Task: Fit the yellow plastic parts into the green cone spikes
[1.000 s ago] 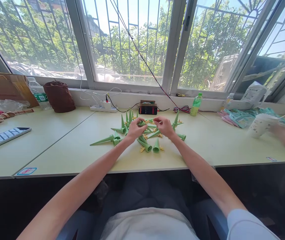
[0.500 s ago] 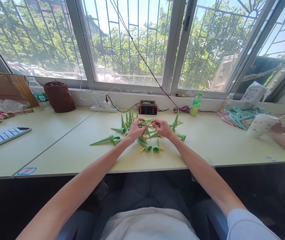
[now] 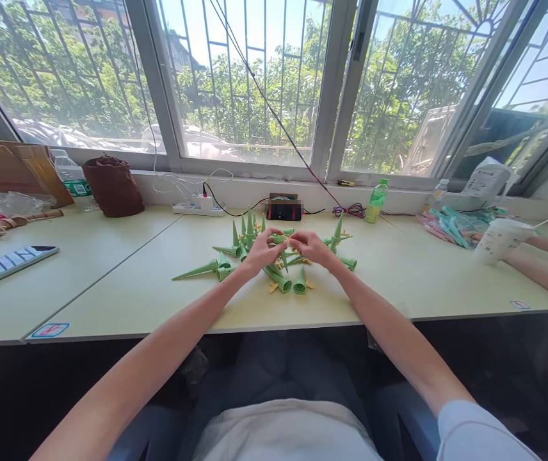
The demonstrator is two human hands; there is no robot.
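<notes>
My left hand (image 3: pixel 261 252) curls around 1 green cone (image 3: pixel 284 258) over the table (image 3: pixel 394 275), its long axis near upright, tip down, mouth up. My right hand (image 3: pixel 313 248) bunches its fingertips beside the rim; I can't tell what they grip.

Brown pouch (image 3: pixel 113 186), one, upright; just beside it, a green-labelled clear bottle (image 3: pixel 77 184). Cardboard (image 3: pixel 5 168), far left. White power strip (image 3: pixel 185 209), one, below the barred window (image 3: pixel 249 96). Green-capped bottle (image 3: pixel 376 202) (contents yellow-green), standing. White patterned cup (image 3: pixel 502 241), one, on the right.
</notes>
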